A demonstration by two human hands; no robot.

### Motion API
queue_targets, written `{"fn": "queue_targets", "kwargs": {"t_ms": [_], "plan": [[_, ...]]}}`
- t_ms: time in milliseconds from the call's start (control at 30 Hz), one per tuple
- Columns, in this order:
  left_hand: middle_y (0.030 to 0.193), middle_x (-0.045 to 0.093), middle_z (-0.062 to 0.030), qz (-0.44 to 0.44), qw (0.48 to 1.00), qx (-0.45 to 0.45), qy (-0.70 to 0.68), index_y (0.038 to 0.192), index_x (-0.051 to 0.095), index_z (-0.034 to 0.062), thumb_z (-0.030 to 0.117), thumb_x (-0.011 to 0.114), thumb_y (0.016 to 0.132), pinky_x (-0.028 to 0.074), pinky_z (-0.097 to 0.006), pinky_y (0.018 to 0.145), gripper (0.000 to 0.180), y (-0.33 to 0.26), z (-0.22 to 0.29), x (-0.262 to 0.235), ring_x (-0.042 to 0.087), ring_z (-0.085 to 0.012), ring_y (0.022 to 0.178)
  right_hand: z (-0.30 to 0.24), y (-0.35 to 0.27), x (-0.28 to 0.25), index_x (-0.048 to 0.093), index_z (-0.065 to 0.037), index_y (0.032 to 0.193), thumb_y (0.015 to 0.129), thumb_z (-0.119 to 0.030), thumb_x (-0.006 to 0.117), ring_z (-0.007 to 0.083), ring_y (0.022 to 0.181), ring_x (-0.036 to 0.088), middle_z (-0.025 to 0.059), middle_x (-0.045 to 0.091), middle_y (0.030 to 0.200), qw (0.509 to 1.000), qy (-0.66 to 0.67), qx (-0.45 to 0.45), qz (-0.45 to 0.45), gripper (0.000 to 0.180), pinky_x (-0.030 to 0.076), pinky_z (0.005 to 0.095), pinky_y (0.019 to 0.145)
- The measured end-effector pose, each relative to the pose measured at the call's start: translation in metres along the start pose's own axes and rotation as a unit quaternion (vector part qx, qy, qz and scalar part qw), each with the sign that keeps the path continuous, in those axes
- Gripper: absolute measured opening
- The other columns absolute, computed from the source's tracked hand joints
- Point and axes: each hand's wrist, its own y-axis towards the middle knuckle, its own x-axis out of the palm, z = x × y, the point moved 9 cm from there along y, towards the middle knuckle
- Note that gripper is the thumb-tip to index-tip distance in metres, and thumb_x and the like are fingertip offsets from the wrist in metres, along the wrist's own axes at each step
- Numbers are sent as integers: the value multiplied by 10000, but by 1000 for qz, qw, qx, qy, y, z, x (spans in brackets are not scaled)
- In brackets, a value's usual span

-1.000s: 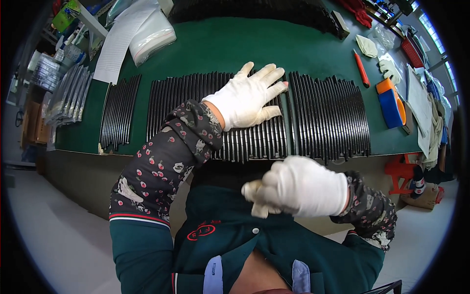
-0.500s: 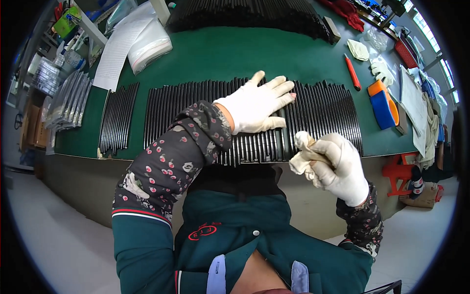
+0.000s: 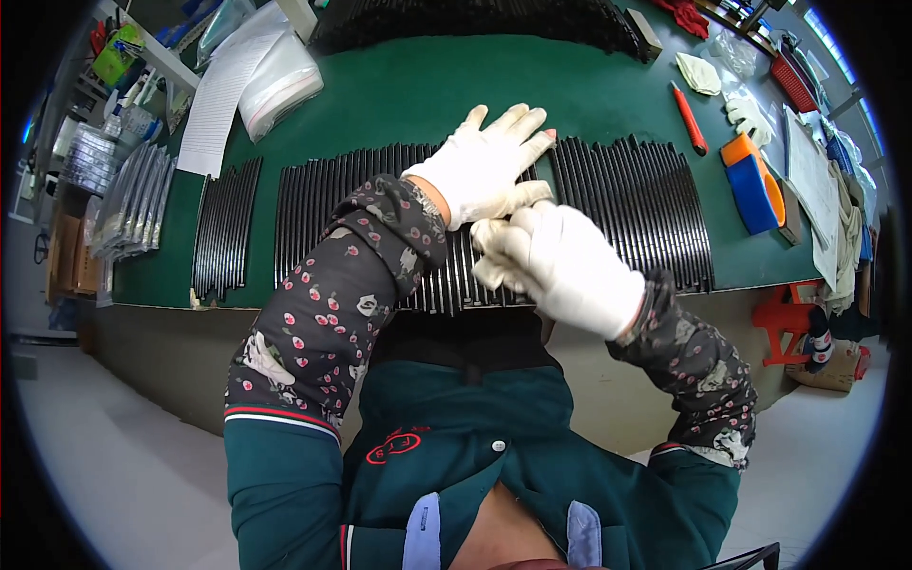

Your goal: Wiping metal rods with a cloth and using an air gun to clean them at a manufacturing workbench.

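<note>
Rods (image 3: 622, 204) lie side by side on the green bench (image 3: 399, 104), left hand (image 3: 484, 171) flat across them, fingers splayed, gripping nothing, right hand (image 3: 570, 266) closed around a wadded cloth (image 3: 490, 274) over their near half (contact unclear). Sideways drag from that cloth could roll some out of line. Orange and blue rolls (image 3: 753, 198) sit right of the rods, red stool (image 3: 781, 318) near-right of them.

Green tabletop (image 3: 399, 95), pale grey floor (image 3: 133, 418), red stool (image 3: 779, 321), bright window (image 3: 829, 46)
</note>
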Motion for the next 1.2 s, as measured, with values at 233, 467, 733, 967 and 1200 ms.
{"fn": "queue_targets", "kwargs": {"t_ms": [233, 467, 733, 967, 1200], "plan": [[1506, 306, -164, -4, 1000, -12, -21, 1421, 375, 53, 471, 483, 922, 227, -524, 1132, 660, 0, 1, -7, 275, -306, 1406, -42, 1, 1, 588, -71, 893, 855, -190, 583, 246, 665, 616, 80, 606, 717, 952, 252, -47, -166, 126, 512, 358, 593], [1491, 327, -171, -1, 999, -15, -31, 1403, 395, 40, 472, 494, 919, 263, -514, 1121, 657, -1, -1, -3, 310, -304, 1389, -72, -20, 31, 604, -73, 916, 808, -209, 643, 265, 655, 636, 82, 590, 683, 936, 170, -127, -281, 178, 511, 353, 565], [1479, 349, -169, 14, 999, -12, -36, 1394, 405, 35, 469, 500, 920, 271, -502, 1116, 650, 3, 2, -4, 319, -299, 1384, -60, -23, 25, 576, -75, 1073, 844, -168, 628, 245, 568, 581, 68, 583, 685, 950, 200, -120, -205, 254, 473, 353, 474], [1476, 319, -210, 73, 996, 8, -41, 1384, 397, 3, 453, 579, 863, 237, -560, 1108, 712, -16, 12, -30, 269, -362, 1394, 6, -32, -81, 572, -43, 983, 698, -36, 666, 312, 737, 594, 122, 593, 825, 993, 49, 78, 79, 300, 490, 380, 643], [1409, 396, -162, -42, 968, 152, -194, 1306, 460, 42, 407, 704, 754, 300, -527, 1070, 705, -101, 111, -43, 362, -312, 1341, 39, -39, -109, 578, -9, 942, 724, -2, 630, 319, 762, 593, 128, 592, 834, 979, -18, 169, 109, 224, 483, 371, 691]]}}
